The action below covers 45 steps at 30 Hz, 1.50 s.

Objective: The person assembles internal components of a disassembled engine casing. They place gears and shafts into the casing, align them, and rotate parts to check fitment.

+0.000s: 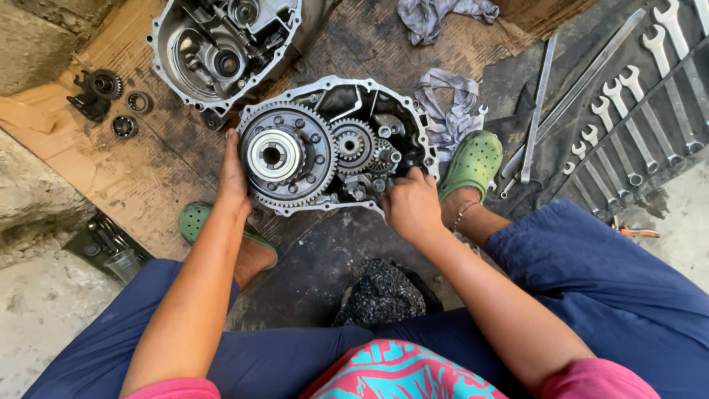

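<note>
An open gearbox case half [413, 111] lies on the ground in front of me, holding a large ring gear with a bright bearing hub [284, 155] and smaller gears [353, 145] beside it. My left hand [233, 176] presses flat against the left rim of the large gear, fingers pointing up. My right hand [410, 203] rests at the lower right edge of the case, fingertips curled in among the small gears near a shaft; whether it grips a part is hidden by the fingers.
A second case half [221, 48] lies at the top. Loose bearings and a small gear [111, 92] sit at the upper left. A row of wrenches [635, 118] lies on a dark mat at right. Rags [447, 103], green clogs [473, 162], cardboard under the parts.
</note>
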Tool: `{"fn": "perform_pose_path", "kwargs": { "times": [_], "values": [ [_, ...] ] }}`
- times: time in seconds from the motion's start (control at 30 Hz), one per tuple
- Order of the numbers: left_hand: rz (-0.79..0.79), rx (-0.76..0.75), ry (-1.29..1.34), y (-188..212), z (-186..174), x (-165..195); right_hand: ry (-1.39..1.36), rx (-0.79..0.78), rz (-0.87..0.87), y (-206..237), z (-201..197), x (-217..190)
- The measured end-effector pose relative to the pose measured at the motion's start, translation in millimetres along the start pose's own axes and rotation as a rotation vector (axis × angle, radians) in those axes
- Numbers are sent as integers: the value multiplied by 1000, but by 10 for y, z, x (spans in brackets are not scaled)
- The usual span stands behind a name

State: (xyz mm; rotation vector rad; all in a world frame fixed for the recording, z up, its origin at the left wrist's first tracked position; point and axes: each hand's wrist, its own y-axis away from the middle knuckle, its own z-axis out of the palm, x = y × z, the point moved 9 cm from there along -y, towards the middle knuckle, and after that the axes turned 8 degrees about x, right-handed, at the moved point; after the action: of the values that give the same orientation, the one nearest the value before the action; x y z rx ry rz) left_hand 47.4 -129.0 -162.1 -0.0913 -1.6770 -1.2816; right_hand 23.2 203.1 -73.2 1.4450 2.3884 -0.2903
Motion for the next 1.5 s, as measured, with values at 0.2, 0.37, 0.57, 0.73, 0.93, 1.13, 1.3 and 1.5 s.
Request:
{"fn": "perform_pose_path", "kwargs": {
  "times": [0.2,0.37,0.57,0.73,0.93,1.13,1.3,1.5],
  "values": [
    [26,-19,25,-2,41,29,46,-2,-4,-67,41,20],
    [-11,-19,-4,21,61,0,99,-36,-1,-70,140,52],
    [-36,21,18,19,32,5,54,-6,5,-34,59,4],
    [-48,31,28,-7,3,5,19,17,11,-23,-92,-62],
    [34,-11,16,-23,53,50,66,38,0,-61,-124,-50],
    [-18,23,6,-9,31,42,42,22,-90,-137,-111,-53],
    [-6,7,13,-47,33,37,-50,-30,-185,-102,-117,-38],
    [2,136,-48,-74,-116,9,-62,-55,-220,-91,71,-53]
  ]
}}
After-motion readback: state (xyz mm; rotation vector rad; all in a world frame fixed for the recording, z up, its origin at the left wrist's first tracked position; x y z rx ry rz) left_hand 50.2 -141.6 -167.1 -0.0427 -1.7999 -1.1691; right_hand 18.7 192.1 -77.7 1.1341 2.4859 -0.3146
